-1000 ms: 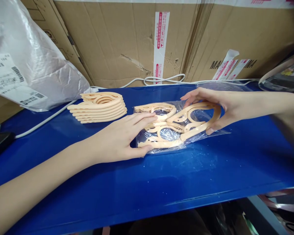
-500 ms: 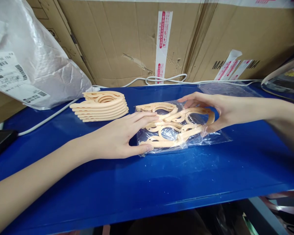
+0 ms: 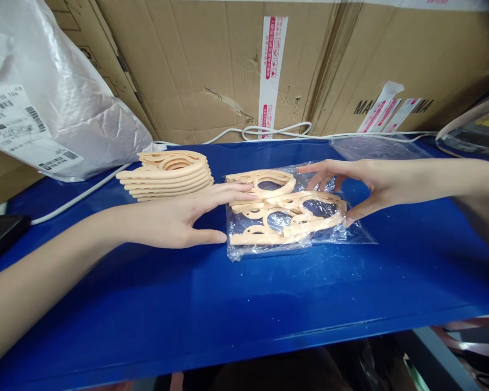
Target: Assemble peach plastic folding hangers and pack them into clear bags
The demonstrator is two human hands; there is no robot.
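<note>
Beige plastic folding hangers (image 3: pixel 297 233) lie flat in a clear plastic bag (image 3: pixel 238 252) at the middle of the blue tabletop. My left hand (image 3: pixel 183 214) is open, with its outstretched fingers resting on the bag's left side and the thumb beside its edge. At the right end, my right hand (image 3: pixel 358 182) is open too: the fingers arch over the bag's far corner and the thumb touches near the hanger's curved end. A neat stack of matching hangers (image 3: pixel 167 176) sits behind my left hand, its lower front partly covered by that hand.
Large cardboard boxes (image 3: pixel 187 65) stand along the back of the blue table (image 3: pixel 269 304). A silvery mailing bag (image 3: pixel 77 108) leans at the left, above a black object (image 3: pixel 2 236). A white cable (image 3: pixel 277 131) runs along the rear edge, near another clear plastic sheet (image 3: pixel 375 147).
My left hand has slid left, its thumb coming off the bag. My right hand has loosened and shifted slightly right, and the hangers in the bag now lie flatter and further left.
</note>
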